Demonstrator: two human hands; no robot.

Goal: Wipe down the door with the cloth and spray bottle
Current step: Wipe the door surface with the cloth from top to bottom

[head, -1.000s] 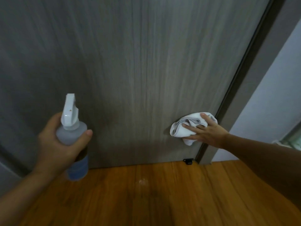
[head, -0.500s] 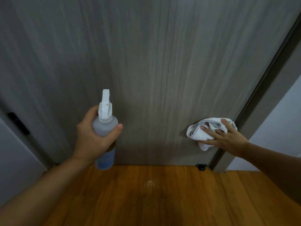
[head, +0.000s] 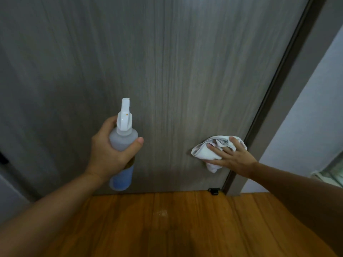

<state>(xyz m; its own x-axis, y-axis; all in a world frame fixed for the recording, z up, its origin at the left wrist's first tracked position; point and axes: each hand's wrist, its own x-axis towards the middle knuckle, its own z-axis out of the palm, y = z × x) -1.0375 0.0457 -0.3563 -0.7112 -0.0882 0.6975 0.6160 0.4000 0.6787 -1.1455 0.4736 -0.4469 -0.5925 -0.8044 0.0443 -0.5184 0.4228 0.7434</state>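
Head view: the door (head: 167, 62) fills most of the frame, a grey panel with wood grain running from 12 to 6 o'clock; its right edge slants from 1 o'clock down toward 5 o'clock along a dark frame (head: 274, 89). Below it the floor (head: 185, 229) is orange-brown planks, with a pale wall (head: 315, 108) at 3 o'clock.

The left hand (head: 109, 151) comes in from 8 o'clock and is wrapped around the bottle (head: 123, 143), thumb across its front and fingers closed behind the shoulder. The bottle stands nearly upright, long axis 12 to 6, white nozzle pointing up at the door toward 12 o'clock, bluish liquid in its lower part. Whether the nozzle touches the door cannot be told.

The right hand (head: 233, 158) comes in from 4 o'clock, fingers spread and pressed flat on the cloth (head: 206, 153), pinning it to the door low down, just beside the frame. The white cloth is bunched, with one tail hanging toward 6 o'clock.

A small black stop (head: 213, 191) sits at the door's bottom right corner.
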